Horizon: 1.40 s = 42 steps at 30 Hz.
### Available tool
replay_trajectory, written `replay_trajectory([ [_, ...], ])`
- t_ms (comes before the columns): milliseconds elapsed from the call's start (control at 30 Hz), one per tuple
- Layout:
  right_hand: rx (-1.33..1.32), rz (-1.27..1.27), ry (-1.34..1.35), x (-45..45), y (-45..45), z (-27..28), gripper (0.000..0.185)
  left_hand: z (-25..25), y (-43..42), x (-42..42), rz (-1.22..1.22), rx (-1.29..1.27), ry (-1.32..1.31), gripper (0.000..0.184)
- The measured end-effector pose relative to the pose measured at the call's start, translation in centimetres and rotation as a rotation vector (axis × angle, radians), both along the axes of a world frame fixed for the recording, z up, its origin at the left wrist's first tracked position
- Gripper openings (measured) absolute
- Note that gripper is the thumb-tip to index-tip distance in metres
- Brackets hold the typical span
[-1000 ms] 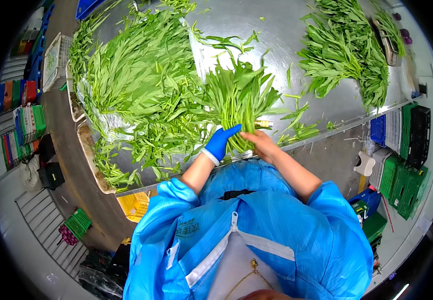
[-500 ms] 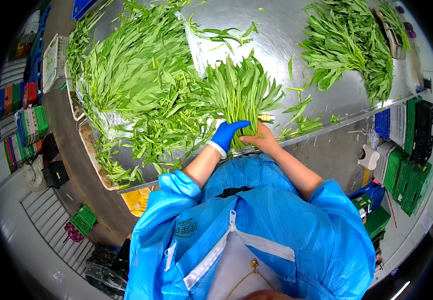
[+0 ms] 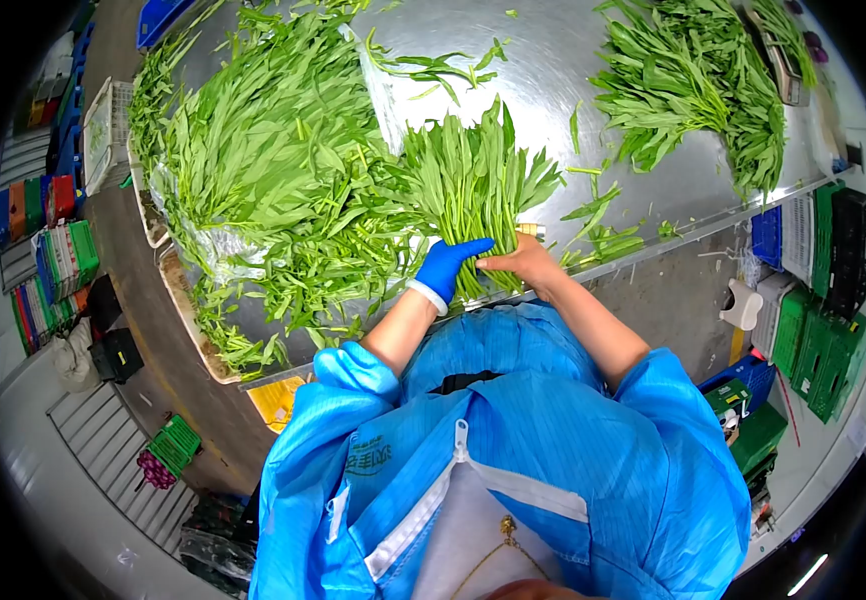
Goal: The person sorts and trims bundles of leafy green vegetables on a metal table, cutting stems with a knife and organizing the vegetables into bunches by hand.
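A bunch of leafy greens [image 3: 468,190], which look like water spinach, stands with its leaves pointing away from me and its stems toward my body. My left hand [image 3: 445,270], in a blue glove, wraps the stems from the left. From the right, my bare right hand [image 3: 525,263] closes round the same stems, its thumb across them. Just beyond my right hand, a small yellow-and-white object [image 3: 531,231] is partly hidden. Left of the bunch spreads a large heap of the same greens [image 3: 273,160], partly lying on clear plastic.
The metal table [image 3: 543,95] has its front edge close to my body. More greens [image 3: 693,95] lie at the right beside a metal-edged device [image 3: 785,75], perhaps a scale. Loose sprigs [image 3: 608,240] lie near the edge. Green crates [image 3: 823,365] stand on the floor at right.
Both hands still grip the bunch. My right hand has moved slightly up along the stems, and the leaf tops have shifted a little. The whole view has moved slightly.
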State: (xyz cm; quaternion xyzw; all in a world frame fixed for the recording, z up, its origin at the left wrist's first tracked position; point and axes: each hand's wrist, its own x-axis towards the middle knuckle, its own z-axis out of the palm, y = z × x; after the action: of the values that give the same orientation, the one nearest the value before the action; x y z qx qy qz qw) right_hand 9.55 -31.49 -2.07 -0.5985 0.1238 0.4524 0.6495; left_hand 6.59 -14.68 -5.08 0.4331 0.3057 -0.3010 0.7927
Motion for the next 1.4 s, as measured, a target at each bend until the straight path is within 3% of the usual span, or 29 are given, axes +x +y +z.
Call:
replay_trajectory([
  [100, 0.034, -0.105, 0.021, -0.1, -0.6, 0.4, 0.042, -1.0, 2.5, -0.7, -0.006, -0.073, 0.018, 0.020],
  [133, 0.051, -0.168, 0.052, -0.1, -1.1, 0.2, 0.041, -1.2, 3.4, -1.0, -0.118, 0.014, -0.169, 0.022],
  [167, 0.069, -0.231, 0.083, 0.0, -1.5, 0.0, 0.040, -1.6, 3.8, -0.6, 0.049, -0.228, 0.146, 0.024],
  [267, 0.179, -0.254, 0.205, 0.4, -1.6, 1.3, 0.034, -1.2, 4.6, -0.6, 0.062, -0.442, 0.200, 0.028],
  [333, 0.172, -0.231, 0.185, 0.3, -1.1, 1.3, 0.033, 1.7, 3.8, 0.5, 0.061, -0.506, 0.190, 0.030],
  [433, 0.073, -0.153, 0.017, -0.8, 0.4, -0.2, 0.036, 1.2, 2.4, 0.5, 0.117, -0.241, 0.069, 0.034],
  [567, -0.034, -0.054, 0.005, -0.1, 0.1, -0.2, 0.032, -0.2, 2.9, -0.5, -0.036, -0.034, -0.069, 0.036],
  [667, -0.016, -0.071, 0.015, 0.5, -1.6, -1.1, 0.028, 1.2, 4.4, -0.3, -0.027, -0.115, 0.002, 0.030],
  [867, 0.211, -0.131, 0.159, 1.4, -0.4, 2.4, 0.017, 1.6, 5.1, 0.2, -0.002, -0.109, 0.051, 0.026],
  [967, 0.098, -0.014, -0.080, 2.6, -1.7, 3.9, 0.024, 3.7, 5.5, 0.4, 0.022, -0.101, -0.009, 0.027],
  [1033, 0.099, -0.069, -0.268, 4.9, -4.4, 9.0, 0.023, 5.0, 7.3, 0.2, 0.038, -0.071, -0.088, 0.027],
  [1100, 0.303, -0.214, -0.372, 5.9, -7.0, 14.4, 0.017, 7.4, 8.9, 0.4, 0.193, -0.239, -0.156, 0.028],
  [1133, 0.644, -0.256, -0.344, 6.6, -7.6, 13.9, 0.014, 7.4, 9.7, 0.5, 0.229, -0.216, -0.109, 0.034],
  [1233, -0.018, -0.127, -0.451, 8.7, -6.9, 9.2, 0.012, 5.2, 9.2, 1.6, 0.241, -0.258, -0.114, 0.040],
  [1300, -0.171, -0.118, -0.393, 9.7, -6.0, 8.3, 0.012, 5.6, 9.0, 2.1, 0.262, -0.287, -0.096, 0.045],
  [1333, -0.004, -0.173, -0.298, 9.8, -5.0, 11.9, 0.014, 7.0, 9.3, 2.6, 0.278, -0.265, -0.147, 0.047],
  [1400, 0.129, -0.299, -0.461, 9.4, -4.1, 15.2, 0.019, 8.3, 9.8, 2.3, 0.311, -0.238, -0.296, 0.050],
])
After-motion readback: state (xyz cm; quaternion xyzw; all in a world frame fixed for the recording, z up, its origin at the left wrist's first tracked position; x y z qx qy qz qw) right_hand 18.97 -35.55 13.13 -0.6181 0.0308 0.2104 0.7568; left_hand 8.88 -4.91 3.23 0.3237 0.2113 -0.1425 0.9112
